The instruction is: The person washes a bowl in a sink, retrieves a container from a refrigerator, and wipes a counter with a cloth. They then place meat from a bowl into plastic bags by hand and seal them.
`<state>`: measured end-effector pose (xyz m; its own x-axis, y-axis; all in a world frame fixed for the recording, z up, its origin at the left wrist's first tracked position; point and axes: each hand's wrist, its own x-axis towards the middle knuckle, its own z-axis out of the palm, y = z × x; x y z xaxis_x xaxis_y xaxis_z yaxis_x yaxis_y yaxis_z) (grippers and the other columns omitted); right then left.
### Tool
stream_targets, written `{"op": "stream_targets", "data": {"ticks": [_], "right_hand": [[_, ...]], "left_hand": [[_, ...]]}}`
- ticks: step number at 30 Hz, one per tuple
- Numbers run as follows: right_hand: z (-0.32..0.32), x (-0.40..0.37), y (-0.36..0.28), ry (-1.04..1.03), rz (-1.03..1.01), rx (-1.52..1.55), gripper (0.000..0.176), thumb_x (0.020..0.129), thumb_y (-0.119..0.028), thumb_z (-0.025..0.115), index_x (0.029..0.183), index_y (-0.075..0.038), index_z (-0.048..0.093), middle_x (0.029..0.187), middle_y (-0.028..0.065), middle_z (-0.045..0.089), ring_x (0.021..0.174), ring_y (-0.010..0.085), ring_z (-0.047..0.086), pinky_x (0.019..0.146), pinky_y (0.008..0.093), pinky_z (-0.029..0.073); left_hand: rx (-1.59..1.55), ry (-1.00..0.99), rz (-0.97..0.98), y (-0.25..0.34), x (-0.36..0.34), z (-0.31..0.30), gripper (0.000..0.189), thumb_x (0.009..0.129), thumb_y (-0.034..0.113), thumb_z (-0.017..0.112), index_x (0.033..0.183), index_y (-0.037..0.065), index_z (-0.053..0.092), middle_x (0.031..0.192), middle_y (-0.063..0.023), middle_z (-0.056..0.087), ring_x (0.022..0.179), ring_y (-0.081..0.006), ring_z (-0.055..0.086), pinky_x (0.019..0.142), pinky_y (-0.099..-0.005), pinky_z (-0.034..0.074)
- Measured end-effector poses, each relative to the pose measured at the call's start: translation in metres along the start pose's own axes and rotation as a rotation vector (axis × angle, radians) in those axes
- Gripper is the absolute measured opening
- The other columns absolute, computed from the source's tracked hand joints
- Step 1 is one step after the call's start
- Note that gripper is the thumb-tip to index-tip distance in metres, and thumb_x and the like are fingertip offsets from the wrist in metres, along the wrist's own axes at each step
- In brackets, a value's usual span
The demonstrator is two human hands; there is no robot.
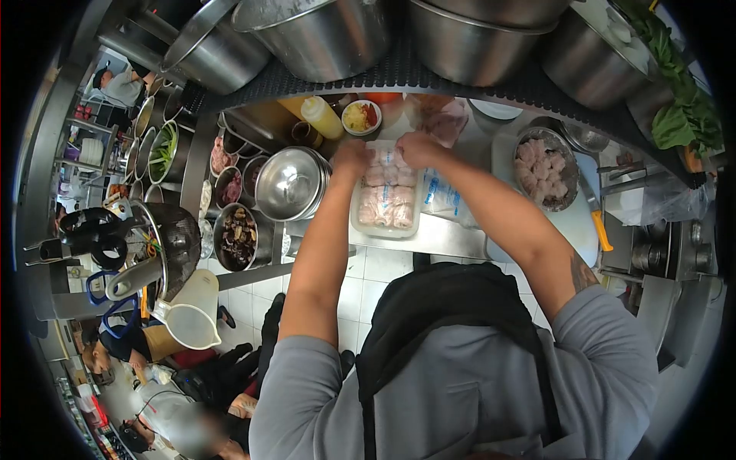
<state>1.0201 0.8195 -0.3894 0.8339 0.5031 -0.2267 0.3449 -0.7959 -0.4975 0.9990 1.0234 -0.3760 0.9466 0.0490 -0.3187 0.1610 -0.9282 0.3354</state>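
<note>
Both hands are at the far end of a clear rectangular container (386, 227) that holds wrapped pale meat portions (386, 201) under plastic with blue print. My left hand (353, 158) is at its far left corner, fingers bent; what they grip is too small to make out. On the far right corner my right hand (416, 150) is closed, its fingertips hidden. Beside the container on the right lies a flat plastic bag with blue print (443, 198). Behind my right hand is a bag of pinkish meat (446, 121).
A metal bowl of pale meat pieces (546, 169) and an orange-handled knife (602, 229) are on the right. Steel bowls (288, 184) stand left, with a squeeze bottle (319, 116) behind. Large pots (314, 38) line the shelf above. People (176, 410) are at lower left.
</note>
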Motion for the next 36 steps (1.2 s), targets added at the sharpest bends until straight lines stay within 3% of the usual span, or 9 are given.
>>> {"op": "stream_targets", "data": {"ticks": [5,8,11,17,21,24,28,31,36], "right_hand": [[0.009,-0.032,-0.011,0.414,-0.072,-0.045,0.020,0.083,-0.009,0.056,0.093,-0.003,0.072,0.101,0.0213,0.068,0.092,0.0397,0.067,0.083,0.0468,0.054],[0.010,-0.037,-0.008,0.341,-0.103,-0.043,0.017,0.084,-0.010,0.056,0.092,-0.003,0.069,0.104,0.0194,0.065,0.096,0.0385,0.066,0.083,0.0474,0.053],[0.006,-0.055,-0.012,0.333,-0.039,0.069,0.030,0.087,-0.012,0.055,0.113,-0.001,0.065,0.126,0.0216,0.059,0.119,0.0388,0.057,0.096,0.0480,0.048],[0.050,-0.083,0.002,0.299,-0.164,0.017,0.056,0.091,-0.014,0.053,0.143,0.004,0.044,0.151,0.0201,0.042,0.144,0.0416,0.030,0.116,0.0521,0.030],[0.015,-0.138,0.023,0.571,-0.075,0.302,0.037,0.093,-0.018,0.056,0.126,0.000,0.059,0.131,0.0200,0.059,0.124,0.0386,0.053,0.105,0.0457,0.043],[-0.008,-0.210,0.040,0.423,0.163,0.301,0.026,0.092,-0.017,0.059,0.110,-0.001,0.067,0.109,0.0225,0.066,0.096,0.0406,0.064,0.088,0.0463,0.051],[0.040,-0.265,0.080,0.512,0.270,-0.055,0.018,0.090,-0.016,0.060,0.098,-0.003,0.069,0.105,0.0172,0.067,0.100,0.0362,0.062,0.088,0.0464,0.049],[0.060,-0.275,0.089,0.621,0.169,-0.306,0.013,0.086,-0.014,0.061,0.091,-0.006,0.069,0.101,0.0123,0.068,0.103,0.0322,0.059,0.088,0.0453,0.047],[0.050,-0.269,0.095,0.496,0.117,-0.274,0.012,0.082,-0.012,0.060,0.088,-0.006,0.068,0.094,0.0089,0.067,0.100,0.0282,0.058,0.086,0.0434,0.046]], "left_hand": [[-0.023,0.133,0.035,0.020,-0.025,-0.005,0.040,0.086,0.031,0.067,0.122,0.012,0.068,0.113,-0.0188,0.070,0.110,-0.0353,0.065,0.098,-0.0454,0.048],[-0.112,0.153,0.127,0.013,-0.025,0.005,0.043,0.089,0.031,0.065,0.127,0.013,0.064,0.127,-0.0191,0.065,0.118,-0.0366,0.061,0.100,-0.0462,0.046],[-0.073,0.461,0.295,0.016,-0.042,0.026,0.047,0.091,0.034,0.062,0.133,0.013,0.060,0.142,-0.0193,0.053,0.127,-0.0396,0.053,0.102,-0.0508,0.044],[0.205,0.246,0.481,0.020,-0.058,0.059,0.056,0.102,0.043,0.041,0.152,0.018,0.039,0.160,-0.0176,0.028,0.149,-0.0418,0.018,0.120,-0.0548,0.018],[0.266,0.220,0.519,0.033,-0.064,0.050,0.058,0.102,0.047,0.039,0.154,0.021,0.036,0.161,-0.0167,0.028,0.150,-0.0411,0.017,0.121,-0.0543,0.016],[0.253,0.189,0.529,0.036,-0.065,0.057,0.059,0.100,0.045,0.047,0.151,0.016,0.042,0.157,-0.0183,0.036,0.148,-0.0402,0.024,0.120,-0.0541,0.019],[0.141,0.322,0.633,0.075,-0.091,0.065,0.056,0.095,0.039,0.058,0.139,0.004,0.053,0.151,-0.0199,0.042,0.142,-0.0406,0.035,0.117,-0.0531,0.026],[-0.213,-0.088,0.689,0.121,-0.121,0.089,0.047,0.092,0.035,0.062,0.132,0.009,0.060,0.144,-0.0215,0.049,0.137,-0.0438,0.039,0.113,-0.0544,0.030],[0.213,0.022,0.939,0.150,-0.140,0.134,0.040,0.092,0.036,0.063,0.128,0.017,0.064,0.145,-0.0183,0.049,0.141,-0.0403,0.035,0.113,-0.0570,0.029]]}}
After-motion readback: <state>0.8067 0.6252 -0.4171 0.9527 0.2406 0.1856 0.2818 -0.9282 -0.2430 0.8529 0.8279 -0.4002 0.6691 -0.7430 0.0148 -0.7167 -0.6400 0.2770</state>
